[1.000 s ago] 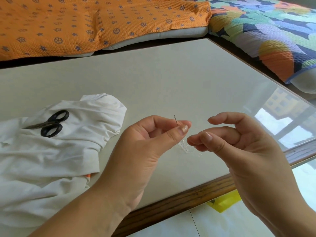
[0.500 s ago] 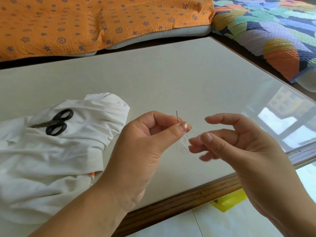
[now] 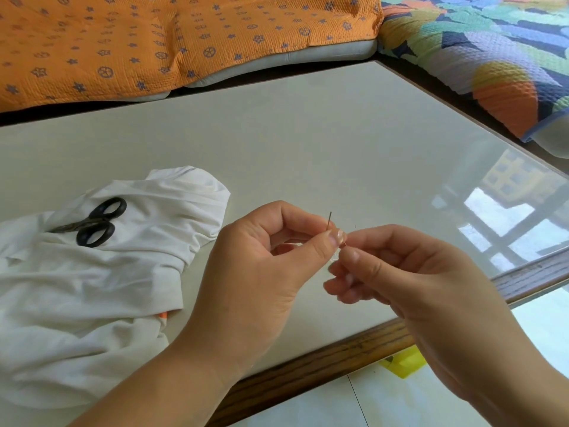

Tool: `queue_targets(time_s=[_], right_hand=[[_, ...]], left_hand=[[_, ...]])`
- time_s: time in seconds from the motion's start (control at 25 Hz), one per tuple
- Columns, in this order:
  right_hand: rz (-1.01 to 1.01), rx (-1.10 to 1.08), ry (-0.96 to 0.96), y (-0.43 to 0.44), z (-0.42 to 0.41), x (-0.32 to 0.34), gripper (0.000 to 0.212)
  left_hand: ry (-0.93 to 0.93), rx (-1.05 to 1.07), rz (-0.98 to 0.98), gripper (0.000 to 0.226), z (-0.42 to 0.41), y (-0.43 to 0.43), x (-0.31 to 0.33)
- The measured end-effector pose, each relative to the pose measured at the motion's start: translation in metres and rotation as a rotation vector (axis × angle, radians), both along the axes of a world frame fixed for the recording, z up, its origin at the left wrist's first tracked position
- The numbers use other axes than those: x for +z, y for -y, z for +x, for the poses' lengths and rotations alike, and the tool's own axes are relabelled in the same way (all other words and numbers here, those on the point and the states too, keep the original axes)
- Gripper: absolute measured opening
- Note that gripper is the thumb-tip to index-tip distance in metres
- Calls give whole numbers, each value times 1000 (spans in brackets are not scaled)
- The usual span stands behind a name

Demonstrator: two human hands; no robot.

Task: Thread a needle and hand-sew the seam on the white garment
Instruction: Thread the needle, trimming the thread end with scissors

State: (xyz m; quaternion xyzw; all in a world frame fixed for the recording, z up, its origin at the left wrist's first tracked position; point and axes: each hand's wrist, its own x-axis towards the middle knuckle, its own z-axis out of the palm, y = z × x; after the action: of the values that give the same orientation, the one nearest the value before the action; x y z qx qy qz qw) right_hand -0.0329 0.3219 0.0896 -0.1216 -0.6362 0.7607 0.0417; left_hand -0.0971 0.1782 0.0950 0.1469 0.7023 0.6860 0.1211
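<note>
Needle (image 3: 329, 219) stands near-upright, pinched in the left hand (image 3: 258, 272). The right hand (image 3: 409, 272) is touching from its right, pinching what looks like thread (image 3: 335, 257), honestly hard to see.

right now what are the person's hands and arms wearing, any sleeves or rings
Nothing worn shows: the left hand and right hand are bare, without gloves, rings or watch. The left forearm and right forearm are bare too, no sleeve showing.
</note>
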Motion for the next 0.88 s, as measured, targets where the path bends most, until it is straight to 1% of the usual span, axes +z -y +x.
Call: queue_targets(time_s=[0.08,0.2,0.32,0.4,0.44,0.68,0.88], right_hand=[[65,-39,-6,-1,0,1,22],[143,-102,-17,-2,2,1,25],[122,-138,-40,-4,3,5,21],[99,-136,-37,-5,4,5,16],[84,-138,-33,-6,4,5,11],[23,-142,-27,-7,4,5,13],[31,-157,-33,-7,4,5,12]], left_hand=[[15,-1,8,13,0,-1,1],[136,-15,80,12,2,-3,2],[266,-44,92,15,7,-5,0],[308,-72,71,22,9,-5,-1],[320,-85,63,24,10,-5,-2],[343,-118,85,26,13,-8,0],[335,-110,88,26,13,-9,2]])
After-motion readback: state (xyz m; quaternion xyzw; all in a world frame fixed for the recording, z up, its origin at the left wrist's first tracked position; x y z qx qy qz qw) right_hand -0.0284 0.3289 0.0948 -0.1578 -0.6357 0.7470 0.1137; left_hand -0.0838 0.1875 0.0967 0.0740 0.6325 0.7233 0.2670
